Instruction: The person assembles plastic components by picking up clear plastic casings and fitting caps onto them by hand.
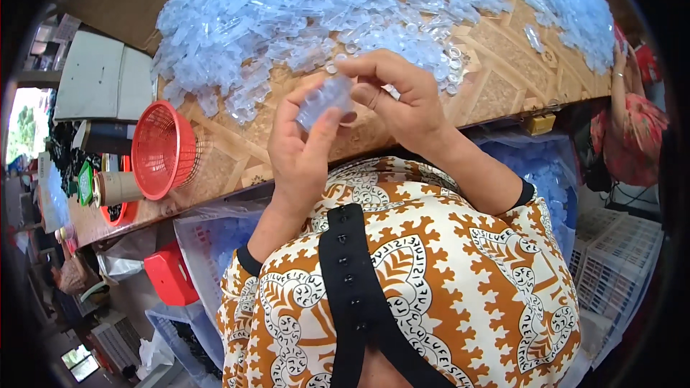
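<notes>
My left hand [296, 147] is closed around a few clear, bluish plastic pieces [323, 100], its thumb pressed across their front. They look like short tubes, but their exact shape is blurred. Close against them on the right, my right hand [410, 100] has its thumb and index finger bent together; whatever they pinch is too small to name. A small round clear ring [331, 68] shows by the index fingertip, and I cannot tell whether the finger touches it. Beyond both hands spreads a big heap of clear plastic tubes [309, 7] on the patterned table [496, 57].
Small clear rings [454, 65] lie along the heap's near edge. A red plastic basket [159, 151] stands at the table's left, beside a brown roll [118, 188]. Lined crates holding plastic pieces [535, 165] sit under the table edge. At the far right is another person's arm [619, 86].
</notes>
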A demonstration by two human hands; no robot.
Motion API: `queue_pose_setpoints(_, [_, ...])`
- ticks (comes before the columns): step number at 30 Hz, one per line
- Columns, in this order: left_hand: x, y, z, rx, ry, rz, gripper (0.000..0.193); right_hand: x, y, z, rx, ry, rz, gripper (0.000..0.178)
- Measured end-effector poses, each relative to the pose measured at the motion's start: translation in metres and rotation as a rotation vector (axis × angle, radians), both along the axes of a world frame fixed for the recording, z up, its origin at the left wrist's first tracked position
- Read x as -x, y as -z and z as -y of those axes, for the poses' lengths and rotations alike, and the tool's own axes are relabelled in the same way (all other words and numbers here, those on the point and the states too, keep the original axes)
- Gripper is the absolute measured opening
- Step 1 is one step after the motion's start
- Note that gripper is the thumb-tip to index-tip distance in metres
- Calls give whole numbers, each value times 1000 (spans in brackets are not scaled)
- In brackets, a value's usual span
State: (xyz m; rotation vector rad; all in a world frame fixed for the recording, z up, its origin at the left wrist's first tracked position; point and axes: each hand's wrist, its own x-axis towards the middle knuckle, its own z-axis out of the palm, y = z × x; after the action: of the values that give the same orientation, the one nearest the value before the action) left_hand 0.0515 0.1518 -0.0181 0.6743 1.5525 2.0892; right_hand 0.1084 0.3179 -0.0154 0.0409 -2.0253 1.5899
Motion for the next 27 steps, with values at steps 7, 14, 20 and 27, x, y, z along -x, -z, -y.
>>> queue_pose_setpoints(7, [-15, 4, 5, 88, 72, 69, 36, -24, 6, 6, -177, 82, 97, 16])
queue_pose_setpoints(14, [-19, 12, 7, 205, 113, -6, 38, -52, 10, -4, -110, 28, 179, 21])
queue_pose_setpoints(20, [-18, 7, 5, 191, 43, 40, 37, -80, 39, -52, -670, 587, 159, 21])
queue_pose_setpoints(27, [-11, 0, -2, 90, 124, 37, 39, -71, 51, -57, -881, 640, 279, 11])
